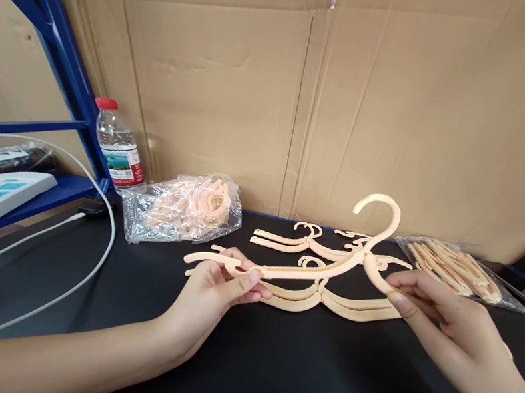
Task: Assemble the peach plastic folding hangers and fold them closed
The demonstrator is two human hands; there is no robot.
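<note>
A cream plastic clothes hanger (310, 273) is held up over the black table, its hook at the top curving to the left. My left hand (207, 295) pinches the hanger's left end, where a slim curved piece (204, 256) meets the arm; the fingers partly cover this joint. Closed round the right arm of the hanger is my right hand (458, 326), hiding that end. Just behind lie more hangers of the same kind, a nearer group (292, 303) partly covered by the held hanger and a farther one (279, 244).
A clear bag of cream hook pieces (179, 209) sits back left, beside a red-capped water bottle (119, 147). Another bag with long cream pieces (458, 268) lies back right. A white cable (103, 250) loops at left near a blue frame (59, 52). Cardboard (219, 94) stands behind.
</note>
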